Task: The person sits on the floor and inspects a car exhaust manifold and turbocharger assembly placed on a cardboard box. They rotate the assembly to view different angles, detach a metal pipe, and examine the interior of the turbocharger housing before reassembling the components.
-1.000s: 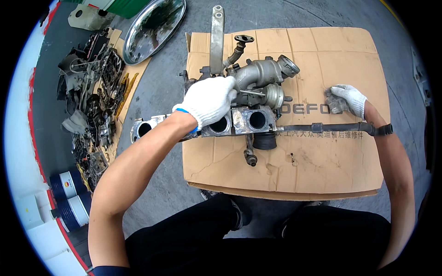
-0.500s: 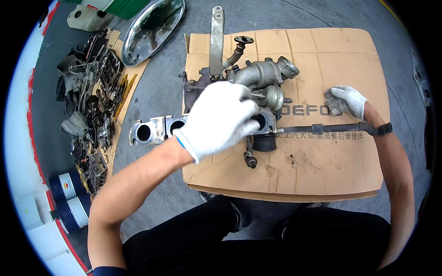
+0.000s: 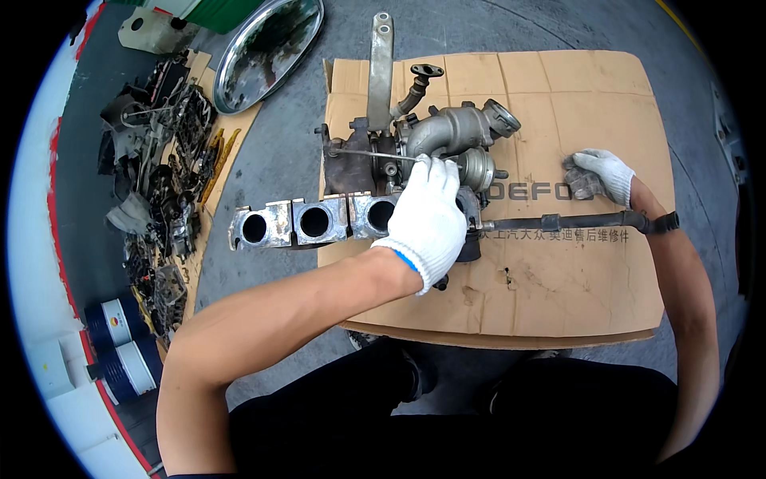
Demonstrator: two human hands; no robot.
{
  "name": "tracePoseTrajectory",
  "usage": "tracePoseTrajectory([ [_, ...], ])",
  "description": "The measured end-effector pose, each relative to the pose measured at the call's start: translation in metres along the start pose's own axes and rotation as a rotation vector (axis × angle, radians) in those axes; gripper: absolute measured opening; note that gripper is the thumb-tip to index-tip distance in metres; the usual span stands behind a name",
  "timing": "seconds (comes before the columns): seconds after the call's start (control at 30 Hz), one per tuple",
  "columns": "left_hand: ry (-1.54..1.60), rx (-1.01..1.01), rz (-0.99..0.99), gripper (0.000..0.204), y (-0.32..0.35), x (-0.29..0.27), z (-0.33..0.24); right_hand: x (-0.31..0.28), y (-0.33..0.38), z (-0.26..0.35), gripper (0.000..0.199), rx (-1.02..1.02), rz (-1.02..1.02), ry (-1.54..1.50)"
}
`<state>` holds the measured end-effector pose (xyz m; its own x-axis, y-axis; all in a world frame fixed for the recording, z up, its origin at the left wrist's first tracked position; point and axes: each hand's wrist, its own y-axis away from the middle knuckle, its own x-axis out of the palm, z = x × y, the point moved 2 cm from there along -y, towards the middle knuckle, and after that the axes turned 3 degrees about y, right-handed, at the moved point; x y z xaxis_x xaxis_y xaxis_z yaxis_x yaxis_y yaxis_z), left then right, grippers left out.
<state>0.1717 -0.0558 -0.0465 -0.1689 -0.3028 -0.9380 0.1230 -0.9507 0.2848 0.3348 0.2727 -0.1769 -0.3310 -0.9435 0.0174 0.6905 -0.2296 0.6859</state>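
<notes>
A metal turbocharger (image 3: pixel 451 130) with an exhaust manifold flange (image 3: pixel 333 220) lies on a cardboard sheet (image 3: pixel 574 299). My left hand (image 3: pixel 428 219), in a white knit glove, rests on the assembly. Its fingers are stretched out side by side, the tips near a thin rod (image 3: pixel 359 152) and the round actuator canister (image 3: pixel 479 169). The palm covers the flange's right end; what lies under it is hidden. My right hand (image 3: pixel 602 173), gloved with grey-stained fingers, rests curled on the cardboard at the right. Whether anything is inside those fingers cannot be seen.
A dark pipe (image 3: pixel 590 223) runs right from the assembly, passing over my right forearm. A flat metal bracket (image 3: pixel 381 76) and a flanged tube (image 3: pixel 415 88) point away. Left, dirty engine parts (image 3: pixel 167 184) lie in a heap near an oval metal tray (image 3: pixel 267 56) and blue-white drums (image 3: pixel 120 351).
My left hand has moved right and toward me, coming down onto the assembly and uncovering the rod and flange holes. The assembly has shifted slightly right in view. My right hand stays put.
</notes>
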Motion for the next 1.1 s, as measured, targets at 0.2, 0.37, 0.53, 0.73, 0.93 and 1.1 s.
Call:
tracePoseTrajectory([
  [0.2, 0.148, -0.055, -0.020, 0.042, -0.003, 0.007, -0.001, 0.003, 0.000, 0.001, 0.034, -0.010, -0.025, 0.025],
  [0.37, 0.213, -0.071, -0.227, 0.032, 0.000, 0.006, -0.002, 0.004, 0.004, 0.005, 0.034, -0.014, -0.028, 0.033],
  [0.53, 0.826, -0.101, -0.391, 0.032, 0.005, -0.008, 0.026, 0.003, 0.000, -0.002, 0.034, -0.007, -0.030, 0.021],
  [0.73, 1.242, -0.304, -0.349, 0.042, 0.015, -0.044, 0.079, 0.003, 0.001, 0.001, 0.038, -0.019, -0.009, 0.053],
  [0.93, 0.951, -0.316, -0.251, 0.018, 0.025, -0.050, 0.075, 0.003, 0.002, 0.002, 0.037, -0.024, -0.053, 0.068],
  [1.1, 0.969, -0.300, -0.224, 0.022, 0.038, -0.061, 0.060, 0.003, 0.005, 0.007, 0.036, -0.021, -0.050, 0.104],
])
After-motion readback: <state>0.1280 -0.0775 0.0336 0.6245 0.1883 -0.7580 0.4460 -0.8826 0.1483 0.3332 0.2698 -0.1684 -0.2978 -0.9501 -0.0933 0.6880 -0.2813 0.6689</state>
